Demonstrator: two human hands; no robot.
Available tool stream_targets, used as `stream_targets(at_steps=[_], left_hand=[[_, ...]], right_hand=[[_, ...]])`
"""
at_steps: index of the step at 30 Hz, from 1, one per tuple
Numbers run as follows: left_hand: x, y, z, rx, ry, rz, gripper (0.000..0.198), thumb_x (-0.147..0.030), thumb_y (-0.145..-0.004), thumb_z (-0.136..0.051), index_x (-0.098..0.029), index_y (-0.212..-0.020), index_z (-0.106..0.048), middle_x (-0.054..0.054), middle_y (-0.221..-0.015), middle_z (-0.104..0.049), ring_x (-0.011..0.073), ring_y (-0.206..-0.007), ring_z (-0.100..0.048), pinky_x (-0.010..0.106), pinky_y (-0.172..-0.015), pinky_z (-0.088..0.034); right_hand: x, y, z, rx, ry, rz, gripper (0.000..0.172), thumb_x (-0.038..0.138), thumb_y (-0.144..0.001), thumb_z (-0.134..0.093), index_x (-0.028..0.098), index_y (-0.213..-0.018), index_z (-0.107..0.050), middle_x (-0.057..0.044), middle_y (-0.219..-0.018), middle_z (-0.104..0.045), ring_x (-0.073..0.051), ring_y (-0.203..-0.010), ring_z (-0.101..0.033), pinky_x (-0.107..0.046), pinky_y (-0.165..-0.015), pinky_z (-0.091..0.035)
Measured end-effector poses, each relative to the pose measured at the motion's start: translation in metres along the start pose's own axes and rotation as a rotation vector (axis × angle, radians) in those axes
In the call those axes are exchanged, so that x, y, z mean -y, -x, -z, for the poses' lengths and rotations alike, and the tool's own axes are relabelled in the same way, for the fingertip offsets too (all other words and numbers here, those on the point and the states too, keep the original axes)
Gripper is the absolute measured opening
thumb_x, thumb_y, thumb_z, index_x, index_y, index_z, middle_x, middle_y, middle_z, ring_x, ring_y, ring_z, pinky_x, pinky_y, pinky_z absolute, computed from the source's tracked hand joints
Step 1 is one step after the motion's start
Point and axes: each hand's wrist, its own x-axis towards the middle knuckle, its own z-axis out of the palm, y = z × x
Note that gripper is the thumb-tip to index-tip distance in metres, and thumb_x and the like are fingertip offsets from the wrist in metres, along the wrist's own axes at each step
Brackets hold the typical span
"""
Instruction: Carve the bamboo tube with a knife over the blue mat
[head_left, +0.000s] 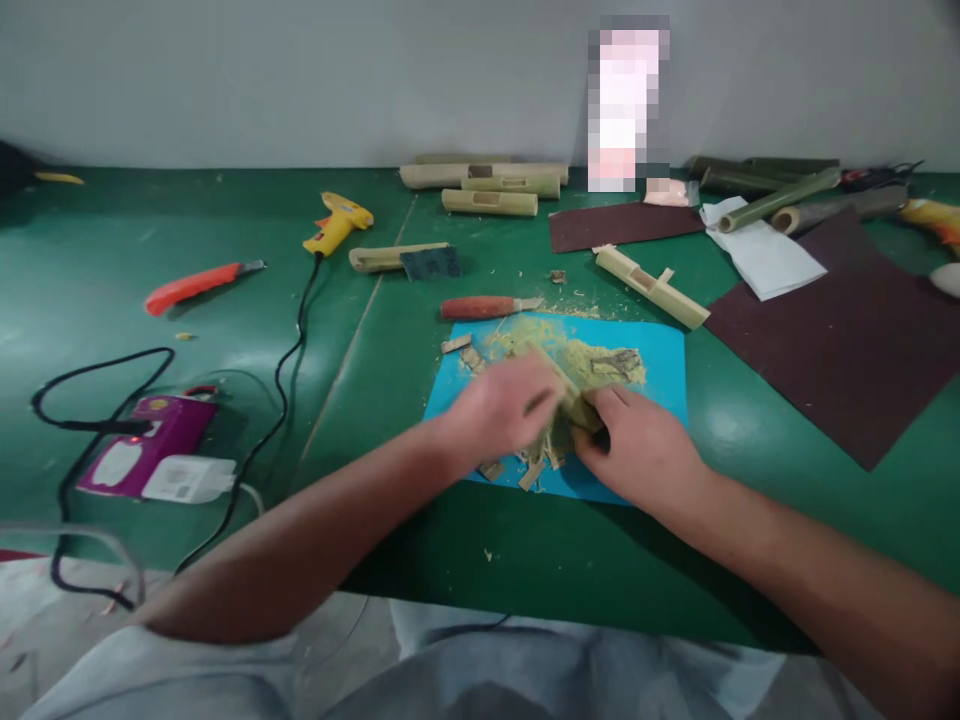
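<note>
My right hand (645,440) is closed round one end of a short bamboo piece (571,392), holding it slantwise low over a blue sheet (664,365). Motion smears my left hand (514,400), whose curled fingers press against the bamboo's other end. A small dark patch shows at those fingers; whether it is a held thing or a gap is unclear. Pale shavings and dust (525,335) and several bamboo chips (531,474) litter the sheet. Just beyond its back edge lies a red-handled knife (484,307).
Cut bamboo tubes (489,203) lie by the wall, with another notched one (651,287) nearer right. Dark brown sheets (847,340) and white paper (765,250) are at right. Leftward are a yellow glue gun (337,225), an orange cutter (199,288) and a purple power strip (169,430) with cords.
</note>
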Motion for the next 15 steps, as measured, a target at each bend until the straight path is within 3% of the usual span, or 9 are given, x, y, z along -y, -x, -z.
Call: stream_targets(at_steps=[2, 3, 6, 7, 10, 12, 15], left_hand=[[0.002, 0.000, 0.000, -0.109, -0.024, 0.084, 0.028, -0.021, -0.101, -0.046, -0.018, -0.076, -0.058, 0.003, -0.074, -0.057, 0.0163, -0.072, -0.054, 0.031, -0.067, -0.045], [0.002, 0.000, 0.000, -0.104, -0.033, 0.068, 0.030, -0.021, -0.101, -0.045, -0.018, -0.075, -0.057, 0.003, -0.074, -0.058, 0.0166, -0.073, -0.054, 0.031, -0.067, -0.045], [-0.001, 0.000, -0.001, 0.097, 0.011, -0.063, 0.034, -0.022, -0.102, -0.041, -0.018, -0.072, -0.057, 0.002, -0.074, -0.058, 0.0150, -0.070, -0.053, 0.029, -0.064, -0.043], [0.000, 0.000, -0.001, 0.113, 0.023, -0.072, 0.034, -0.022, -0.102, -0.041, -0.018, -0.073, -0.058, 0.002, -0.073, -0.058, 0.0147, -0.070, -0.053, 0.029, -0.064, -0.043], [0.008, 0.001, 0.003, -0.072, 0.003, 0.085, 0.027, -0.023, -0.101, -0.046, -0.018, -0.079, -0.062, 0.003, -0.076, -0.061, 0.0154, -0.074, -0.055, 0.030, -0.070, -0.047], [0.010, 0.002, 0.004, -0.114, -0.015, 0.111, 0.026, -0.023, -0.101, -0.048, -0.017, -0.080, -0.062, 0.003, -0.076, -0.061, 0.0159, -0.073, -0.055, 0.031, -0.070, -0.046], [0.005, 0.002, 0.001, 0.040, -0.011, -0.039, 0.033, -0.024, -0.103, -0.045, -0.018, -0.074, -0.059, 0.003, -0.074, -0.060, 0.0157, -0.071, -0.053, 0.030, -0.065, -0.044]], right_hand=[[0.001, 0.000, 0.001, -0.004, 0.005, -0.015, 0.020, 0.030, -0.091, -0.053, 0.018, -0.099, -0.066, -0.010, -0.096, -0.068, -0.022, -0.084, -0.061, -0.032, -0.065, -0.036], [0.001, -0.001, 0.001, 0.008, 0.007, -0.015, 0.019, 0.029, -0.091, -0.053, 0.018, -0.099, -0.066, -0.010, -0.095, -0.068, -0.022, -0.083, -0.060, -0.032, -0.064, -0.036], [0.002, -0.001, 0.003, 0.049, 0.008, -0.002, 0.016, 0.027, -0.089, -0.055, 0.018, -0.098, -0.066, -0.009, -0.095, -0.068, -0.022, -0.082, -0.060, -0.032, -0.064, -0.036], [0.002, -0.001, 0.003, 0.048, 0.008, -0.003, 0.016, 0.026, -0.089, -0.055, 0.018, -0.098, -0.066, -0.010, -0.095, -0.068, -0.022, -0.082, -0.060, -0.032, -0.064, -0.036], [0.001, 0.000, 0.001, 0.001, 0.004, -0.006, 0.017, 0.028, -0.090, -0.054, 0.018, -0.098, -0.066, -0.010, -0.096, -0.068, -0.022, -0.082, -0.059, -0.032, -0.064, -0.036], [0.001, -0.001, 0.000, -0.015, -0.002, 0.008, 0.017, 0.029, -0.090, -0.054, 0.019, -0.098, -0.066, -0.010, -0.097, -0.068, -0.022, -0.082, -0.059, -0.032, -0.064, -0.036], [0.001, -0.001, -0.001, 0.009, 0.000, 0.010, 0.016, 0.028, -0.090, -0.054, 0.018, -0.096, -0.065, -0.009, -0.093, -0.068, -0.021, -0.080, -0.059, -0.032, -0.064, -0.036]])
